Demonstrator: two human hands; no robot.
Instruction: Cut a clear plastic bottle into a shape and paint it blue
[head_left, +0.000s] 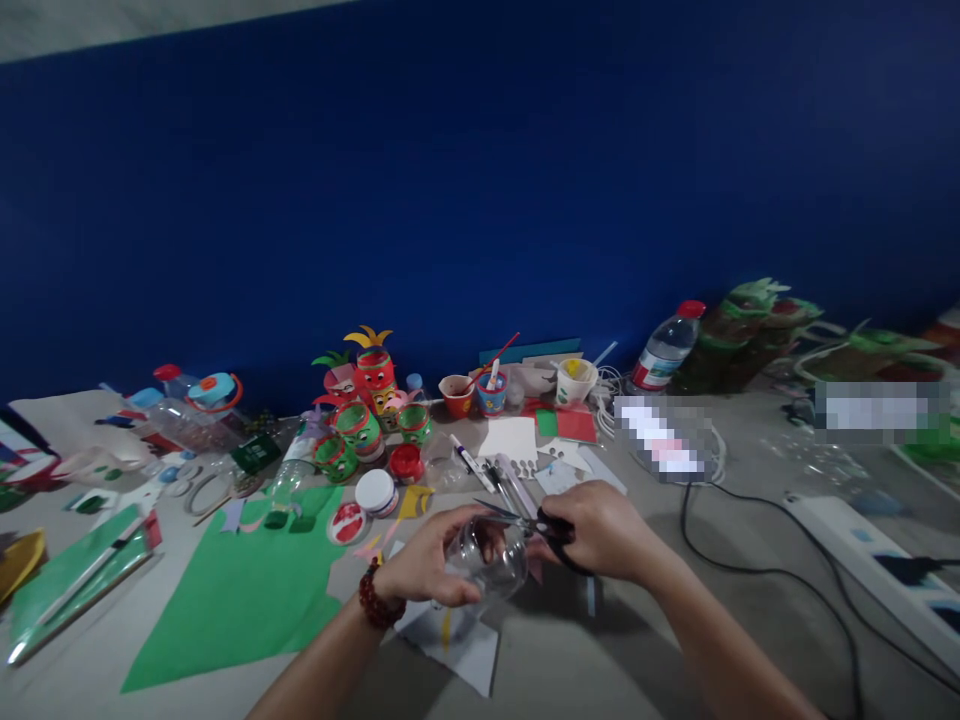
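Note:
My left hand [435, 560] wears a beaded bracelet and is wrapped round a clear plastic bottle piece [499, 570], its round open side towards me. My right hand [604, 530] grips black-handled scissors [553, 530]. The blades [502, 511] reach left to the top rim of the clear plastic; whether they are closed on it I cannot tell. Under the hands lies a piece of white paper [469, 645] with a yellow mark. Beyond them are several markers [510, 480] and a white sheet with a scalloped edge [510, 442].
A green sheet [232, 600] lies to the left, near an open red paint pot [406, 462] and a white-lidded jar [375, 492]. Painted face cups [358, 430] stand behind. On the right are a red-capped bottle [667, 350], black cables [772, 575] and a power strip [877, 570].

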